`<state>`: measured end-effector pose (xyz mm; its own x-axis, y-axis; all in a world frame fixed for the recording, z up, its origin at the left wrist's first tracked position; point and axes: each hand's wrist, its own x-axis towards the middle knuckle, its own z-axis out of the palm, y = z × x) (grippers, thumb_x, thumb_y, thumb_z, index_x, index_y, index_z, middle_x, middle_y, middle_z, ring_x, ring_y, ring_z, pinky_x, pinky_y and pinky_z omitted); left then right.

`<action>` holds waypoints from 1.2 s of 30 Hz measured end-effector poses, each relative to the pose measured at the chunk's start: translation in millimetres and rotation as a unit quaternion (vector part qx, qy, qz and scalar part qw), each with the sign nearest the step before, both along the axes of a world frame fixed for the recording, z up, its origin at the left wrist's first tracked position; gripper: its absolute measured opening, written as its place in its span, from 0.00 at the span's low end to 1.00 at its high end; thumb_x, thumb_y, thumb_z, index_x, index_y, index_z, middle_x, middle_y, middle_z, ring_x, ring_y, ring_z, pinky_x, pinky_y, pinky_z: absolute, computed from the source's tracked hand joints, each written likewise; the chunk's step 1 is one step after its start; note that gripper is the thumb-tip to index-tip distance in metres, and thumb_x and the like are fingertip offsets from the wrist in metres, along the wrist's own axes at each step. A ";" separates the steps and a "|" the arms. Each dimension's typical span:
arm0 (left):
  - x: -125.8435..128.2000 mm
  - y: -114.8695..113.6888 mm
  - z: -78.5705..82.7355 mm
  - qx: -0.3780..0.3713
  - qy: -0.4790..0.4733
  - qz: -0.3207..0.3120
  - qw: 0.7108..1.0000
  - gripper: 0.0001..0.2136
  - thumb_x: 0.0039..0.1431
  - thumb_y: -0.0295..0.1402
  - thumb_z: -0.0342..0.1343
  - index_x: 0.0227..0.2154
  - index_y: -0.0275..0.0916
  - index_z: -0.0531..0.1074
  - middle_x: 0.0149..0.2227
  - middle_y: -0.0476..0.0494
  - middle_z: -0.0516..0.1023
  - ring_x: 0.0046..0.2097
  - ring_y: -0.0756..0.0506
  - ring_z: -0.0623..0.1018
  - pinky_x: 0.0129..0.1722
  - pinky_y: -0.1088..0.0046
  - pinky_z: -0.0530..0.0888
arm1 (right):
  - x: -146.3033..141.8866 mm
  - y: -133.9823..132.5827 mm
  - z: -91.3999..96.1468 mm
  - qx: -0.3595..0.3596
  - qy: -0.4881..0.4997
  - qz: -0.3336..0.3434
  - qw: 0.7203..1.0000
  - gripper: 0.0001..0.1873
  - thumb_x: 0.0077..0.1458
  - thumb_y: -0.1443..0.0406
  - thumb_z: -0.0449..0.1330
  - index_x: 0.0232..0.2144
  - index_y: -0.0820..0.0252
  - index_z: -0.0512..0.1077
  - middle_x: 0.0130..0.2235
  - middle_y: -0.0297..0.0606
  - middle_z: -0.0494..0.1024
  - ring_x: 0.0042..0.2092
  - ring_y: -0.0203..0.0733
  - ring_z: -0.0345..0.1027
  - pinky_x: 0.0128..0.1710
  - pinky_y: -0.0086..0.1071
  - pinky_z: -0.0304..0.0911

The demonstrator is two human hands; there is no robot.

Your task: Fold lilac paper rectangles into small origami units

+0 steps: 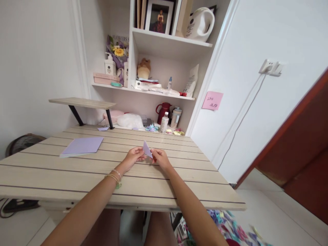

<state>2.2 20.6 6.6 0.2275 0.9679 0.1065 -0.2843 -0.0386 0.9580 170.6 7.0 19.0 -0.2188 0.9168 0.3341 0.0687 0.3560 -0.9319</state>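
Observation:
A small folded piece of lilac paper [147, 149] stands up between my two hands over the middle of the wooden table [77, 174]. My left hand [133, 156] pinches its left side, fingers closed; thin bracelets circle that wrist. My right hand [159, 158] pinches its right lower edge, fingers closed too. A flat stack of lilac paper sheets [82, 146] lies on the table to the left, well apart from both hands.
A small raised shelf [82, 102] stands at the table's back left. Behind are a red jug [162, 112], bottles and a plastic bag [130, 121]. Wall shelves hold boxes and a framed picture. Colourful folded papers [225, 227] lie on the floor at the right.

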 end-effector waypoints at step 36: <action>3.7 -5.8 8.9 0.037 0.014 0.066 0.997 0.14 0.42 0.30 0.63 0.34 0.33 0.69 0.30 0.44 0.74 0.28 0.50 0.76 0.26 0.74 0.76 | -4.3 1.2 -3.6 -0.019 -0.007 0.013 1.000 0.14 0.47 0.56 0.56 0.29 0.60 0.73 0.25 0.34 0.74 0.24 0.37 0.69 0.17 0.25 0.60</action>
